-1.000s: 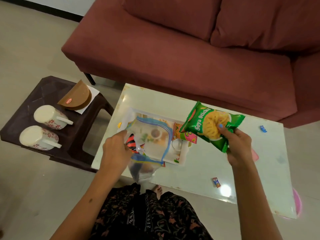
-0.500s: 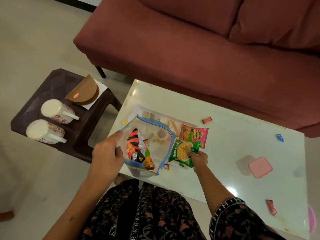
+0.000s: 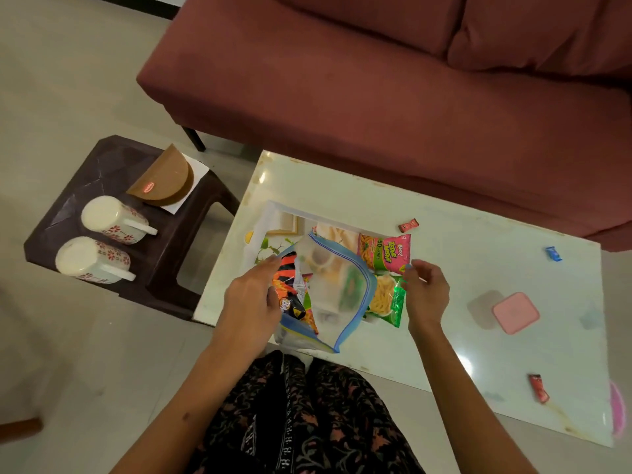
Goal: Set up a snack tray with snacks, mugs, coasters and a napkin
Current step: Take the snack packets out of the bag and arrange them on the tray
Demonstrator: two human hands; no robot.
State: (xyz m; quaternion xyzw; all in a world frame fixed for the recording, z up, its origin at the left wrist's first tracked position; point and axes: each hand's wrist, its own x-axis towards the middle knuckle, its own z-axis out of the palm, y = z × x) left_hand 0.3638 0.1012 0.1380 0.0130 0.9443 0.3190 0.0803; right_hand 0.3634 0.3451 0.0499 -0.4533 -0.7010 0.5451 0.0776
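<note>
A white printed tray point(image 3: 270, 213) lies on the pale table point(image 3: 461, 254). On it rest a pink snack packet point(image 3: 384, 251) and a green Soya Sticks packet point(image 3: 386, 299). My left hand point(image 3: 253, 295) grips the near rim of a clear zip bag point(image 3: 331, 302) with a blue edge, held open over the tray. An orange-and-black packet point(image 3: 287, 289) is still inside the bag. My right hand point(image 3: 425, 289) hovers just right of the green packet, fingers loose and holding nothing. Two flowered white mugs point(image 3: 109, 218) point(image 3: 89, 260), brown coasters point(image 3: 164, 179) and a white napkin point(image 3: 200, 169) sit on the dark stool point(image 3: 102, 159).
Small wrapped sweets lie on the table: a red sweet point(image 3: 408, 225), a blue sweet point(image 3: 554, 253) and another red sweet point(image 3: 538, 388). A pink square lid point(image 3: 515, 313) sits at the right. A maroon sofa point(image 3: 376, 97) runs behind the table.
My right hand brought the green packet down onto the tray beside the pink one and let go of it. My left hand kept hold of the zip bag.
</note>
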